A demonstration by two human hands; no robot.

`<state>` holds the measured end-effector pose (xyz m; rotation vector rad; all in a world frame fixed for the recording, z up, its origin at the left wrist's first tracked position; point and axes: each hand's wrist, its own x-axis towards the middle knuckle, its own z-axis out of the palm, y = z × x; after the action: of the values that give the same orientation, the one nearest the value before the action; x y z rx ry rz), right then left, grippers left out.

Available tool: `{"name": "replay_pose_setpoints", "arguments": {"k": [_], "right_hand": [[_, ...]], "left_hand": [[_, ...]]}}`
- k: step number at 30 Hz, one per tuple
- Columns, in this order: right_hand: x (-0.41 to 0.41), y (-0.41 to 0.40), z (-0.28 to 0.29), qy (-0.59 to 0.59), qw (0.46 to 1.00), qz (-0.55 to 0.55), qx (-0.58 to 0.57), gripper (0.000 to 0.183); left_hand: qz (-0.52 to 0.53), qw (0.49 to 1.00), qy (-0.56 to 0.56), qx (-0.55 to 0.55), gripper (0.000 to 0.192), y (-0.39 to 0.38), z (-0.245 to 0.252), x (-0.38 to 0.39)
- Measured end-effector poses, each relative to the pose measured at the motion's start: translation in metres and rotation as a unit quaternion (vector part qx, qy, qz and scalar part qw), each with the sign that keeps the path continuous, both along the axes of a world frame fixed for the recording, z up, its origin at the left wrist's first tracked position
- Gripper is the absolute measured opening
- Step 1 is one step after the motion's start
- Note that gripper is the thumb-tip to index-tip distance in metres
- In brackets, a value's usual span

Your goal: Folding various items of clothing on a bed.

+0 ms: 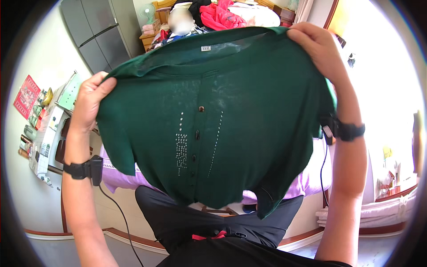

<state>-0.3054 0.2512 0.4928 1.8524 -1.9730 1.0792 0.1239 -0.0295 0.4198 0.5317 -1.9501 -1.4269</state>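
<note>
A dark green short-sleeved top (253, 110) hangs spread in the air before me, its front towards me. My left hand (95, 95) pinches it at the left shoulder; my right hand (312, 45) grips the right shoulder, higher up. Down the middle of the front runs a row of dark buttons (201, 108), with lines of shiny studs (181, 150) on both sides. A small white size label (205, 48) shows inside the neckline. The lower hem hangs over my dark trousers (213, 223). Both wrists wear black straps with cabled devices.
Behind the top lies a purple cloth (123, 177) over a table or bed. A person (181, 21) is at the far side, beside heaped clothes (222, 15). A grey cabinet (96, 30) and a small fan (147, 12) stand at the back left; a cluttered table (50, 133) is at left.
</note>
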Motion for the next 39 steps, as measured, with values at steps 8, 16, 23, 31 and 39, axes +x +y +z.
{"name": "replay_pose_setpoints", "arguments": {"k": [8,16,23,31,39], "right_hand": [[-0.099,-0.189,-0.121,0.047,0.997,0.01,0.059,0.029],[-0.08,-0.255,-0.298,-0.022,0.983,-0.103,0.149,0.04],[0.033,-0.02,-0.361,-0.203,0.953,-0.116,0.192,0.016],[0.095,0.137,-0.4,-0.183,0.939,-0.247,0.153,0.027],[0.082,0.13,-0.419,-0.235,0.876,-0.394,0.149,0.031]], "left_hand": [[0.027,0.992,-0.122,0.035,0.029,-0.119,-0.132,-0.088],[0.274,0.927,-0.257,-0.021,0.039,-0.214,-0.322,-0.1],[0.353,0.923,-0.12,0.09,0.039,-0.09,-0.381,-0.013],[0.208,0.921,-0.215,0.249,0.018,0.104,-0.351,0.052],[0.167,0.905,-0.227,0.319,0.027,0.193,-0.368,0.036]]}}
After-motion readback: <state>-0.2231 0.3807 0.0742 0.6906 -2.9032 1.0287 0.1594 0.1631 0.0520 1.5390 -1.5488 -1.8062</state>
